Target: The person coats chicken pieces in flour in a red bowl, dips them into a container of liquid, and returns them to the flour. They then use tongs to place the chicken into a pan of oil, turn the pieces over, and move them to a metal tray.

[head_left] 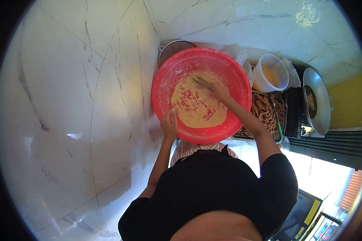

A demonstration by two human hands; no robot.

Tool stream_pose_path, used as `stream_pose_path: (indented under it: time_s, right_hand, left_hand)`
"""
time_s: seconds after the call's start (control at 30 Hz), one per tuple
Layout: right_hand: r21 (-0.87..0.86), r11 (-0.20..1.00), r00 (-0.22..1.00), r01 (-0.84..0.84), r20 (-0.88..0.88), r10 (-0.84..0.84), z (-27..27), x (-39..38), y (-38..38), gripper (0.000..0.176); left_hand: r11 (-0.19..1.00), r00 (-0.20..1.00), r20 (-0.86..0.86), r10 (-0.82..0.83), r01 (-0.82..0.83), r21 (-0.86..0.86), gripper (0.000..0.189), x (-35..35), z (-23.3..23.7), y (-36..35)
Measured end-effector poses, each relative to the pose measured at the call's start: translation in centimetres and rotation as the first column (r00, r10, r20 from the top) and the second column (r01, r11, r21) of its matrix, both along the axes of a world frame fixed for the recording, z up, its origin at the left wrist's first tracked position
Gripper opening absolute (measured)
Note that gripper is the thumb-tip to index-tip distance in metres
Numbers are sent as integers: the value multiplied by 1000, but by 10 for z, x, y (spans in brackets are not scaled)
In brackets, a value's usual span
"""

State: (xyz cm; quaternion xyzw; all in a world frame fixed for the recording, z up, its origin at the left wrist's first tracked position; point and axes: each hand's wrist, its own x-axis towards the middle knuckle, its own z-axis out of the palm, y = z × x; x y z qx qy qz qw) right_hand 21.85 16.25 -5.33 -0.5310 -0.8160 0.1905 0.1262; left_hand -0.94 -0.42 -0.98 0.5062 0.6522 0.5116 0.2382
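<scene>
A wide red basin [240, 80] is coated inside with pale yellow flour-like powder [201, 114]. Its near-left rim is pinched by the left hand [169, 123]; a whisk-like tool [203, 83] is gripped in the closed right hand [220, 92] over the powder. To the right, yellow-orange liquid [269, 75] is held in a white tub [260, 84], and brown strips [260, 109] are heaped in a tray [244, 137]. Dark contents are seen in a metal pan [322, 98] farther right.

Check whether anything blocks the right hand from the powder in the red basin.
Nothing visible blocks it: the right hand is over the powder inside the basin, holding a utensil; the left hand is by the rim.
</scene>
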Motion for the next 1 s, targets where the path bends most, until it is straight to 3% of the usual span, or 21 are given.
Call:
stream_pose_path:
  time_s: [0.13,0.2,0.23,0.3,0.33,0.4,0.53,0.6,0.73,0.77,0.8,0.83,0.93,1.0]
  right_hand:
    - [-8,1000,995,25,-95,-26,45,4,5,37]
    - [130,978,889,161,-450,-87,78,3,-2,41]
    - [134,978,889,163,-449,-87,91,1,-9,41]
    - [-114,965,706,237,-662,-252,106,-4,-30,44]
    - [-117,963,701,244,-664,-258,96,-3,-37,44]
    - [-151,985,936,-85,-350,27,65,-2,-48,45]
    - [-141,978,962,-156,-245,119,45,12,-64,45]
    - [-214,977,904,-9,-420,-84,67,24,-56,45]
    - [-200,973,817,118,-538,-209,104,61,-49,45]
    - [-108,983,786,147,-591,-182,110,72,-49,45]
    - [-16,983,756,181,-637,-149,119,83,-50,45]
    - [-10,977,752,214,-636,-171,130,97,-52,45]
    - [-16,937,811,350,-496,-311,157,144,-58,45]
    - [166,882,828,442,-454,-330,167,177,-56,45]
  left_hand:
    - [1000,1000,2,0,0,-25,32,-3,-9,0]
    - [1000,1000,25,-2,2,-21,32,-3,-8,-1]
    - [1000,999,46,-2,3,-17,32,-2,-8,0]
    - [1000,998,55,5,-4,-18,32,-1,-10,2]
    - [1000,998,62,14,-12,-24,33,-1,-11,2]
    - [1000,999,44,5,-4,-30,33,-1,-10,2]
    - [999,1000,14,-7,7,-53,34,-3,-16,3]
    - [998,999,32,-6,8,-63,34,-1,-16,4]
    - [988,987,150,-49,70,-141,35,3,-19,12]
    - [986,985,151,-80,100,-134,35,9,-19,16]
    - [976,950,277,-140,179,-121,34,15,-18,20]
    - [961,895,400,-198,258,-101,34,23,-18,26]
    - [902,839,408,-361,425,-77,31,55,-32,44]
    - [841,809,387,-443,524,-132,30,86,-26,58]
